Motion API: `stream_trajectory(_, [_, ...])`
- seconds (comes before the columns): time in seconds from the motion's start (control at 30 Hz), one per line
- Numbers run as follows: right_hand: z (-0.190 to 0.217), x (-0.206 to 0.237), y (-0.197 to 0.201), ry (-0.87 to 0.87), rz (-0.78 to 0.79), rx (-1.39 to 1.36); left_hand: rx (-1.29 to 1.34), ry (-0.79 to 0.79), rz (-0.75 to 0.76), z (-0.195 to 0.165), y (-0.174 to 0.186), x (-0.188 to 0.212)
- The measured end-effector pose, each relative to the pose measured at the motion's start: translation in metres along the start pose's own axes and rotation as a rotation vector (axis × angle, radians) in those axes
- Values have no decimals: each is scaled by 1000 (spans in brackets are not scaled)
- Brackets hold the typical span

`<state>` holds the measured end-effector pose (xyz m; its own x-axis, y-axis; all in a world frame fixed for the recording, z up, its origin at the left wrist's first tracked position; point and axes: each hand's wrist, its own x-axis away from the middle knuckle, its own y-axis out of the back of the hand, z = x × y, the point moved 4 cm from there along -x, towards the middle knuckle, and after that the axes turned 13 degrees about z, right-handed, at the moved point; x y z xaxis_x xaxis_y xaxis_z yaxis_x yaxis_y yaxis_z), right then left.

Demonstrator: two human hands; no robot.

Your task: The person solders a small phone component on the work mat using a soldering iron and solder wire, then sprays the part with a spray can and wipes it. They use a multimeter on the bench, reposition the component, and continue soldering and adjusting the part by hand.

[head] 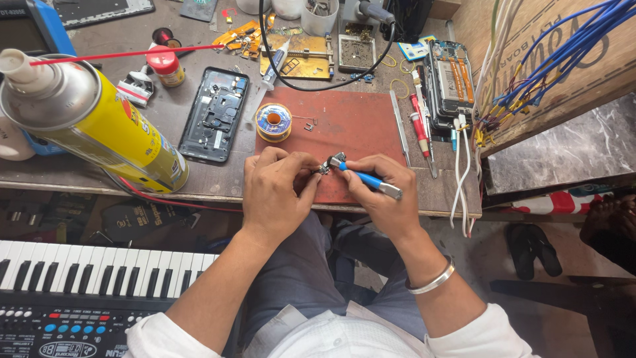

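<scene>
Over the near edge of the red work mat (351,122), the left hand (275,192) pinches a small metal part (324,169) between thumb and fingertips, closed tight around it. Touching that part from the right is the tip of a blue-handled screwdriver (368,178), gripped in the right hand (381,195), which wears a silver bangle (432,281) at the wrist. Farther up the mat sits a solder spool (273,122). Left of the mat lie an opened phone frame (216,114) and a yellow spray can (99,122); right of it, red-handled tools (419,122).
</scene>
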<state>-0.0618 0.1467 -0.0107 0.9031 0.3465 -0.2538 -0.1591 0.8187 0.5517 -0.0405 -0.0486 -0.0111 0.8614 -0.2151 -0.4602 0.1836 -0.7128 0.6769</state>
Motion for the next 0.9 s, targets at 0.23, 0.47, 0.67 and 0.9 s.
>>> stream_trajectory(0.23, [2,2,1,28,-23,-5,-22,3,-7,-2,-1,0])
stream_trajectory(0.47, [3,2,-1,33,-49,-43,-18,-1,-4,-2,0,-1])
stream_trajectory(0.67, [0,3,3,75,-56,48,-17,-3,0,-2,-1,-1])
stream_trajectory(0.9, [1,6,3,137,-51,2,-21,-8,-5,-2,-1,-1])
